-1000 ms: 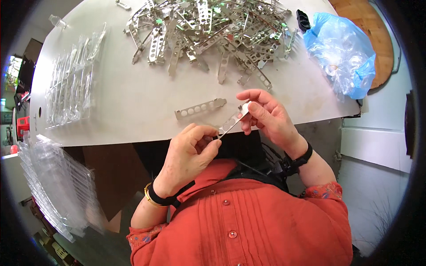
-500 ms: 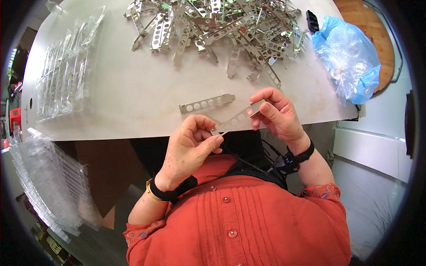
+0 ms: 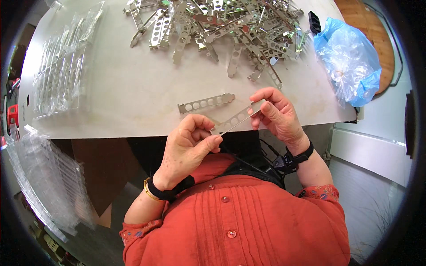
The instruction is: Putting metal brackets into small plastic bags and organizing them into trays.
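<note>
Between my two hands, just over the near table edge, is a thin metal slot bracket (image 3: pixel 236 119) with a row of round holes. Its lower left end is pinched by my left hand (image 3: pixel 188 142), thumb against fingers. My right hand (image 3: pixel 279 116) grips the raised upper right end between thumb and fingers. The bracket slants up to the right. Just beyond it a second, similar bracket (image 3: pixel 206 103) lies flat on the table (image 3: pixel 133 97), touched by neither hand.
A heap of loose metal brackets (image 3: pixel 239 33) covers the far middle of the table. Clear plastic trays holding brackets (image 3: pixel 62 66) lie at the left. More stacked clear trays (image 3: pixel 49 181) sit below the left table edge. A blue plastic bag (image 3: pixel 348 60) and a black part (image 3: pixel 314 22) lie right.
Both hands hold the bracket in nearly the same pose as before. The whole view has shifted very slightly; nothing has been picked up or let go.
</note>
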### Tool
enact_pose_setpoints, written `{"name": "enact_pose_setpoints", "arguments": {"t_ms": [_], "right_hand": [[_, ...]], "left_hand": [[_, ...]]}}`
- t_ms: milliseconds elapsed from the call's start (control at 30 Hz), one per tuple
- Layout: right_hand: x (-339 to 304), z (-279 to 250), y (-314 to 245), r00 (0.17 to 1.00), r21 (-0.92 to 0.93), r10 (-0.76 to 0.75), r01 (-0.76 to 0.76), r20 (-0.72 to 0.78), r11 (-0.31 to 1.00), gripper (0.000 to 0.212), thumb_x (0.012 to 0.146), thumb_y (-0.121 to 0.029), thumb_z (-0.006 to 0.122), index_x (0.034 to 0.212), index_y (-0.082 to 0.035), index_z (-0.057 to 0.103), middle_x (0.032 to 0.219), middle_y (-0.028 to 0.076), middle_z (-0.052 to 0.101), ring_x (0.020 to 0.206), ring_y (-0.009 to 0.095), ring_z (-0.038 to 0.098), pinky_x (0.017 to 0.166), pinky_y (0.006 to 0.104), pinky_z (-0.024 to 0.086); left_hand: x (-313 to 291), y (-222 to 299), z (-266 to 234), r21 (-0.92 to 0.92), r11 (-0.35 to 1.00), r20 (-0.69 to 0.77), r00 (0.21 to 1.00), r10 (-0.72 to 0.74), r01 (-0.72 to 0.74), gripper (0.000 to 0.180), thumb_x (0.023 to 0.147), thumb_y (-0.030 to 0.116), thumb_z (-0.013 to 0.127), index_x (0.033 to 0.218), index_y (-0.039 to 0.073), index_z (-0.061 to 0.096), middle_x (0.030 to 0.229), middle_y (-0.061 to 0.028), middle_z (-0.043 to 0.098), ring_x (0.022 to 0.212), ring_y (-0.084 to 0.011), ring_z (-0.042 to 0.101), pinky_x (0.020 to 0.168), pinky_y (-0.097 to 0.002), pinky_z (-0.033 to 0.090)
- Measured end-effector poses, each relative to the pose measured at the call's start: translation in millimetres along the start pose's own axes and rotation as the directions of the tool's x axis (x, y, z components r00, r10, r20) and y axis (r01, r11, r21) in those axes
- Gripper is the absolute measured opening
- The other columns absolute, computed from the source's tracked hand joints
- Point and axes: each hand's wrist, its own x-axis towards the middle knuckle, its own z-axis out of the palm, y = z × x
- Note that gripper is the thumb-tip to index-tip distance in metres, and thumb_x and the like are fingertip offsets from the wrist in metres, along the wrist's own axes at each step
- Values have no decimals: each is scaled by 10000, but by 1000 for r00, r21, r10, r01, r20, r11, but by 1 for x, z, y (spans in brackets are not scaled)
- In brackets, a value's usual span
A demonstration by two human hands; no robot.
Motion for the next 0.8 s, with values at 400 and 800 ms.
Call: {"name": "enact_pose_setpoints", "arguments": {"t_ms": [400,800], "right_hand": [[-1,-2,2,1000,3,-18,18,14,1000,313,1006,-255,618,1218,-29,574,1011,92,684,795,125,669,719,271,567],[-1,-1,4,999,-11,-35,35,6,999,304,1019,-256,596,1221,-31,570,1003,86,688,793,127,667,726,278,565]], "left_hand": [[-3,0,1,-16,999,-5,999,41,-41,287,912,-16,693,1142,-3,521,906,-58,659,796,-115,673,738,-244,573],[-4,2,1,-13,999,-3,999,34,-34,307,906,-24,688,1158,-1,513,921,-55,654,802,-115,673,738,-240,570]]}}
